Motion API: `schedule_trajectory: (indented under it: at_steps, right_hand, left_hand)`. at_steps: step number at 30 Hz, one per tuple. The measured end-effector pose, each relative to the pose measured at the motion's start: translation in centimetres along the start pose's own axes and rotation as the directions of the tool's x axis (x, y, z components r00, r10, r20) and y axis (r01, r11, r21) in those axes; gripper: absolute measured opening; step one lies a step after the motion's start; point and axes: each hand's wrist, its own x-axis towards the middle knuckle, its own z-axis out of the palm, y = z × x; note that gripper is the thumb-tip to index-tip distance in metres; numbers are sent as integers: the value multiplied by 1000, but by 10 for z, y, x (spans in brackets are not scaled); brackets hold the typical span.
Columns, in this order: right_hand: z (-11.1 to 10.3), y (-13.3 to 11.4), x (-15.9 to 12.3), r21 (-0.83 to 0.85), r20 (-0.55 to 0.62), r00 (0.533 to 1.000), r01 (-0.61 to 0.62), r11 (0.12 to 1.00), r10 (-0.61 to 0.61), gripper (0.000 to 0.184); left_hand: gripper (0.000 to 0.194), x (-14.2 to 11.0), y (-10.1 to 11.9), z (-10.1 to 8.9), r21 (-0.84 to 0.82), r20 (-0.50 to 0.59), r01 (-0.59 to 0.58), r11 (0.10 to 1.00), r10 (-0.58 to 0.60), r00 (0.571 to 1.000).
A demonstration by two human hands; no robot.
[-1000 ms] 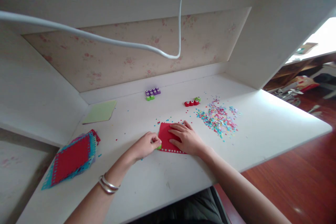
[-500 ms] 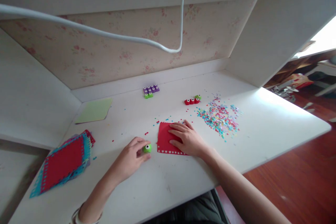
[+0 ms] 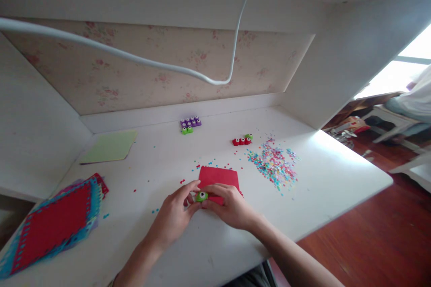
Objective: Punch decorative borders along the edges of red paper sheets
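Observation:
A small green paper punch with a white, dark-marked button on top sits at the left edge of a red sheet of paper. Thumb and fingers of my left hand are closed around the punch from the left. My right hand lies over the lower part of the sheet, its fingers curled on the paper and its thumb close against the punch. Both hands hide the sheet's lower edge, and whether the paper is inside the punch's slot cannot be made out.
Punched red and blue sheets are stacked at left, below pale green paper. Purple punches and green punches stand at the back. Red punches stand near a confetti heap. A white cable hangs in front.
My left hand has brought the green punch right to the red sheet. My right hand has slid down and left from the sheet's middle to the punch. The view has shifted.

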Motion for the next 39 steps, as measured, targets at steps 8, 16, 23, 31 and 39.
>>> schedule_trajectory:
  at_steps: [8, 16, 23, 31, 39]
  right_hand:
    - [-56, 54, 7, 255, -301, 907, -222, 941, 296, 27]
    - [-172, 149, 25, -22, -722, 527, -665, 747, 448, 44]
    - [-186, 159, 50, -158, -736, 543, -718, 678, 403, 47]
    - [-175, 139, 99, -418, -567, 732, -651, 634, 378, 43]
    - [-159, 126, 110, -564, -488, 793, -605, 561, 364, 38]
  left_hand:
    - [17, -4, -27, -8, 168, -41, -84, 982, 92, 995]
    - [19, -3, -28, 0, 343, 30, -128, 931, 126, 992]
    - [20, -1, -22, 2, 385, 63, -124, 915, 107, 992]
    - [20, 2, -20, 10, 380, 79, -101, 919, 76, 994]
    - [27, -3, -27, 2, 299, 35, -60, 952, 52, 998]
